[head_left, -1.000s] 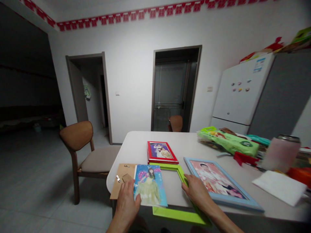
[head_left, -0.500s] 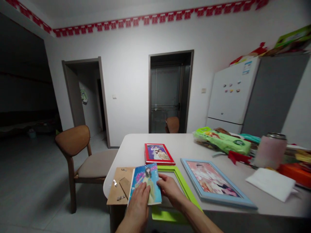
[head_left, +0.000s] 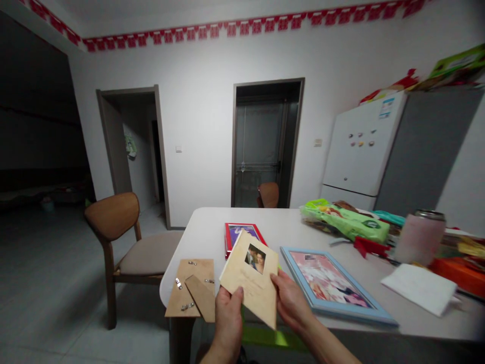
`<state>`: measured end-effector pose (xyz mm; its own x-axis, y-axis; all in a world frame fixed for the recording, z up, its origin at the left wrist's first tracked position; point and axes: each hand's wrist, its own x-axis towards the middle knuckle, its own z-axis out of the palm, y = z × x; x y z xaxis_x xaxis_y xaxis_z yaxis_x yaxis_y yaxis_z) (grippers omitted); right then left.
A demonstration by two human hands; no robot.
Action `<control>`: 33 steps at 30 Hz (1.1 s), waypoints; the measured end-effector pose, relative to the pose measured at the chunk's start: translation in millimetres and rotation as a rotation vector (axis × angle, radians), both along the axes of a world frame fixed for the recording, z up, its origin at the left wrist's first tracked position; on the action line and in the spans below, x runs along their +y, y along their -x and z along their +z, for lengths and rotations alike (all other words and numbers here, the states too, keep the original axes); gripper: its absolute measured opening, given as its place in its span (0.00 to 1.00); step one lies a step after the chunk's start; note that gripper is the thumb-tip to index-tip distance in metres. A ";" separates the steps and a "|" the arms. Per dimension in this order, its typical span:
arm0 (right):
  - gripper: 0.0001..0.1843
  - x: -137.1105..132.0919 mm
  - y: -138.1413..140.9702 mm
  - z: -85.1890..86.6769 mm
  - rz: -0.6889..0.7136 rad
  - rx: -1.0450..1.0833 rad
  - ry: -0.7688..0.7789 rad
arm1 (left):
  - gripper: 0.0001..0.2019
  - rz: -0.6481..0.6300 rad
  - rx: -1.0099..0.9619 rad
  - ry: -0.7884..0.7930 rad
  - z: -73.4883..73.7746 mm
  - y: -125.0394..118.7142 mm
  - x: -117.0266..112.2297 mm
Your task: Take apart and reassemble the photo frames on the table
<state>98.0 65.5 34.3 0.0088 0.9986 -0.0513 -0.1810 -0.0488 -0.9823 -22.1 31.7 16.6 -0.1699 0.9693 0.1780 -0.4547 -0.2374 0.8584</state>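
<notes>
Both my hands hold up a cream card (head_left: 253, 280) with a small portrait printed near its top; it is raised off the white table (head_left: 303, 232) and tilted. My left hand (head_left: 228, 314) pinches its lower left edge, thumb on the front. My right hand (head_left: 290, 302) grips its right edge. A brown frame backing board (head_left: 188, 292) with metal clips and a stand lies on the table's near left corner. The lime green frame (head_left: 275, 337) shows only as a strip beneath the card and hands. A red framed picture (head_left: 232, 233) lies partly hidden behind the card.
A light blue framed picture (head_left: 329, 285) lies right of my hands. Further right are a green packet (head_left: 344, 221), a pink flask (head_left: 419, 237), a white folded cloth (head_left: 419, 288) and clutter. A wooden chair (head_left: 127, 242) stands left of the table, a fridge (head_left: 364, 146) behind.
The colourful picture that lay flat under my hands has been lifted and turned over, so its cream side with the small portrait faces me. Both hands have risen with it.
</notes>
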 end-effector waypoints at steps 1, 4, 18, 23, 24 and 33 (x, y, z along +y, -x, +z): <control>0.25 3.3 -10.6 3.5 0.008 -0.035 0.018 | 0.26 -0.002 0.046 0.020 -1.6 1.6 0.2; 0.24 13.1 -39.9 9.4 0.062 -0.128 0.110 | 0.27 0.040 0.297 0.085 -8.3 11.8 -0.3; 0.21 37.6 -44.6 -28.3 0.051 -0.565 0.012 | 0.29 -0.037 1.128 -0.047 -33.1 16.3 -12.3; 0.21 39.1 -49.4 -25.0 0.046 -0.696 0.003 | 0.30 -0.099 1.184 -0.082 -28.6 19.5 -14.7; 0.21 39.2 -48.6 -24.0 0.043 -0.739 -0.010 | 0.29 -0.110 1.192 -0.083 -26.5 19.8 -15.3; 0.17 40.5 -43.9 -23.1 -0.063 -1.081 -0.118 | 0.26 -0.227 1.405 -0.093 -9.8 20.6 -21.9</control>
